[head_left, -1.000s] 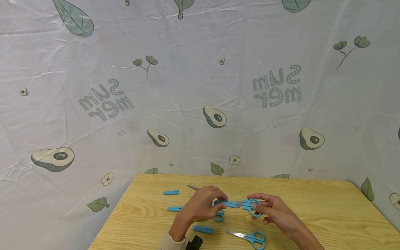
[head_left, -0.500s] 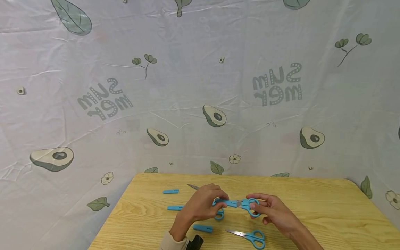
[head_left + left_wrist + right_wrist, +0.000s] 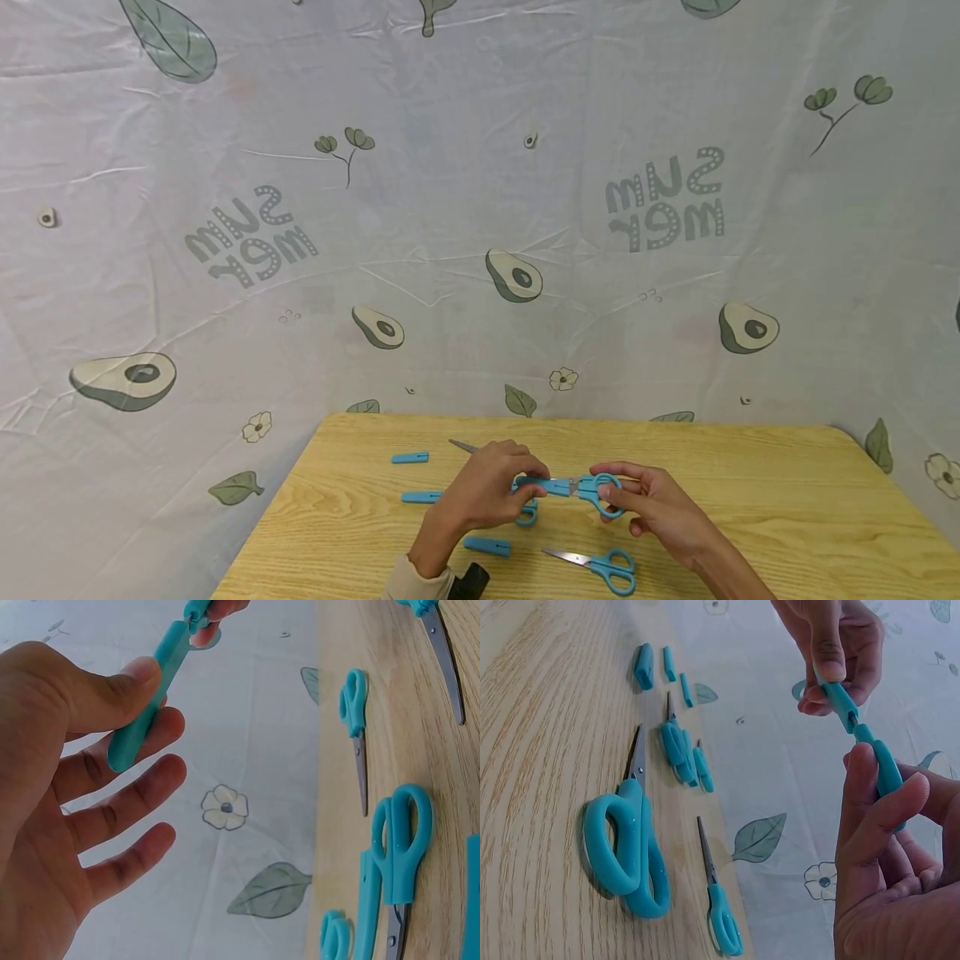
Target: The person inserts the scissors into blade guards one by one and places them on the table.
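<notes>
My left hand (image 3: 491, 487) pinches a blue blade cover (image 3: 161, 690) between thumb and index finger, its other fingers spread apart. My right hand (image 3: 660, 508) holds a pair of blue-handled scissors (image 3: 602, 493) by the finger loops. Above the table, the cover sits over most of the blades, and a little metal shows near the pivot. On the table below lies a bare pair of scissors (image 3: 611, 571), blades toward the left. Behind my left hand are more scissors (image 3: 527, 512), partly hidden; the left wrist view shows their handles (image 3: 401, 847) more fully.
Three loose blue covers lie on the left of the wooden table (image 3: 750, 492): a far one (image 3: 410, 457), a middle one (image 3: 421, 497) partly behind my hand, and a near one (image 3: 487, 547). A printed curtain (image 3: 450, 208) hangs behind the table's far edge.
The two hands have drawn very slightly closer, and the metal strip between cover and handles looks a little narrower. The head view has tilted slightly down. The things on the table have not moved.
</notes>
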A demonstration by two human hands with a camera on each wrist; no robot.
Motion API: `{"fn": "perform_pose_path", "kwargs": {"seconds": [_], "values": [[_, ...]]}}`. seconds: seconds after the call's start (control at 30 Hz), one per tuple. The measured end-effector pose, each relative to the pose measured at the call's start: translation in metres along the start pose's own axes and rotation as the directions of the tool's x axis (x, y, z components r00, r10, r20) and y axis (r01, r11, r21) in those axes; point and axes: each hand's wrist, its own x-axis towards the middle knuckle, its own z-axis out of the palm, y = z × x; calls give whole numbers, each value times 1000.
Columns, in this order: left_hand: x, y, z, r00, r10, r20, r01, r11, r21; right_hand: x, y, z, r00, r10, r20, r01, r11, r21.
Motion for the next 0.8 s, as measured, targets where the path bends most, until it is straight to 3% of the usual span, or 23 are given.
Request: {"fn": "perform_pose_path", "kwargs": {"seconds": [0.2,0.43,0.8], "values": [[0,3,0,1000,-19,2,19,1000,8,1,0,1,1000,21,-10,-21,1000,3],[1,3,1,1000,-22,-9,22,1000,11,1,1,1,1000,-10,4,10,1000,0],[2,4,3,1000,-14,-12,15,999,45,3,2,4,999,33,-33,-33,999,-8]]}}
